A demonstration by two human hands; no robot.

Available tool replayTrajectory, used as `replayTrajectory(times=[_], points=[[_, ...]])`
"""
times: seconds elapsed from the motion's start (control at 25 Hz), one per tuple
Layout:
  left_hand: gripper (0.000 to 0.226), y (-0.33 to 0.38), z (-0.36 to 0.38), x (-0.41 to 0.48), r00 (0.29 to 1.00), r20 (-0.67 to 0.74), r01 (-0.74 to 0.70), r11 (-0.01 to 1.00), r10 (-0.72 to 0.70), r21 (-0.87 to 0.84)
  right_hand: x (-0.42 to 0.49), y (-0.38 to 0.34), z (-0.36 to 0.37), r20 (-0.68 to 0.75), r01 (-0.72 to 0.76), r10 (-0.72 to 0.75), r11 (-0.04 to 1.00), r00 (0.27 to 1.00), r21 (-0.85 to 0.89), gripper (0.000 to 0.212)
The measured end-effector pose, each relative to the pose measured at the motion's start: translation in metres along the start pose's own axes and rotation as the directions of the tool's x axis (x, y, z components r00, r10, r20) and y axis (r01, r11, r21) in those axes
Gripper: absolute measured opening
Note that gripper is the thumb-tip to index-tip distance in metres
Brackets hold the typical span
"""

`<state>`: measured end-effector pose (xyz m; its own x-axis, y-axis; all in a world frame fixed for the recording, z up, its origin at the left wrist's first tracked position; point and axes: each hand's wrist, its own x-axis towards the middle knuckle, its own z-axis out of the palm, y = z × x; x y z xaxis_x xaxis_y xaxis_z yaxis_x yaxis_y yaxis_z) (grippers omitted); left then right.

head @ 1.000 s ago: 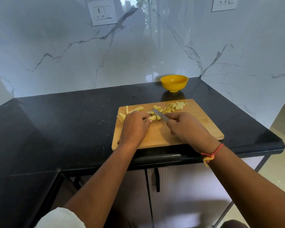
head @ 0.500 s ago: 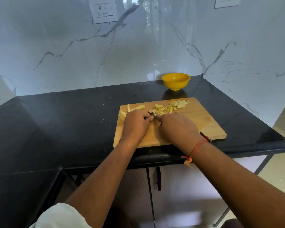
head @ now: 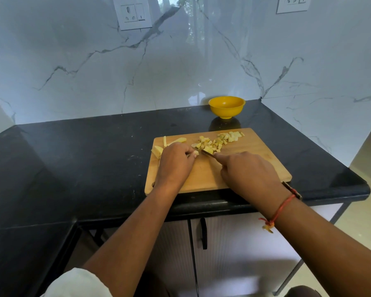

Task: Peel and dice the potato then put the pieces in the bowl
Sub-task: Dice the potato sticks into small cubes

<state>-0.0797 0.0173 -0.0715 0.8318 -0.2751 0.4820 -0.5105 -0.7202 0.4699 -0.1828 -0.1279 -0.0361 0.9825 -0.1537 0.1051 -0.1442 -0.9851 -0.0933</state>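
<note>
Right now the left hand [head: 176, 161] lies knuckles-up on the wooden cutting board [head: 204, 176], fingers curled down over a potato strip [head: 196, 153] whose pale cut end pokes out at the fingertips. The right hand [head: 248, 170] is closed round the knife [head: 208, 153], forefinger stretched along the top of the blade. The handle's dark end shows behind the wrist. The blade tip sits in the small gap between the two hands, just beside the strip's end and touching the nearest cubes. Whether the edge rests on the board cannot be told.

Beyond the right hand's forefinger, the diced pieces [head: 210, 144] lie in a loose heap on the board, trailing away to that hand's far side toward paler chunks near the board's back edge. Beyond the left hand's knuckles, and partly tucked under its outer side, lie the uncut slices [head: 177, 140], with one thin stick next to them.

Farther off past the diced pieces, well clear of both hands, the yellow bowl [head: 226, 107] stands upright on the black surface [head: 94, 168] by the marble wall; nothing shows inside it from here. A red thread [head: 281, 211] is tied round the right wrist.
</note>
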Motion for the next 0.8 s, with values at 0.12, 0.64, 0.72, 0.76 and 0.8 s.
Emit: replayTrajectory(times=[0.12, 0.64, 0.72, 0.76, 0.8], points=[[0.013, 0.0, -0.001, -0.001, 1.0, -0.001, 0.024, 0.999, -0.024, 0.023, 0.001, 0.002, -0.001, -0.007, -0.003, 0.004, 0.977, 1.0, 0.214, 0.047], [0.013, 0.002, -0.006, -0.001, 0.997, 0.034, 0.069, 0.996, -0.068, -0.05, 0.024, -0.025, 0.003, 0.057, -0.029, 0.021, 0.988, 0.998, 0.152, 0.053], [0.014, 0.002, -0.006, -0.001, 0.997, 0.027, 0.069, 0.996, -0.068, -0.053, 0.031, -0.03, 0.008, 0.064, -0.046, 0.04, 0.994, 0.997, 0.095, 0.053], [0.014, 0.002, -0.006, -0.001, 0.997, 0.023, 0.071, 0.996, -0.07, -0.058, 0.033, -0.033, 0.011, 0.056, -0.042, 0.038, 0.997, 0.998, 0.069, 0.052], [0.014, 0.003, -0.007, -0.001, 0.997, 0.02, 0.075, 0.995, -0.074, -0.063, 0.034, -0.034, 0.013, 0.043, -0.032, 0.03, 0.998, 0.999, 0.055, 0.051]])
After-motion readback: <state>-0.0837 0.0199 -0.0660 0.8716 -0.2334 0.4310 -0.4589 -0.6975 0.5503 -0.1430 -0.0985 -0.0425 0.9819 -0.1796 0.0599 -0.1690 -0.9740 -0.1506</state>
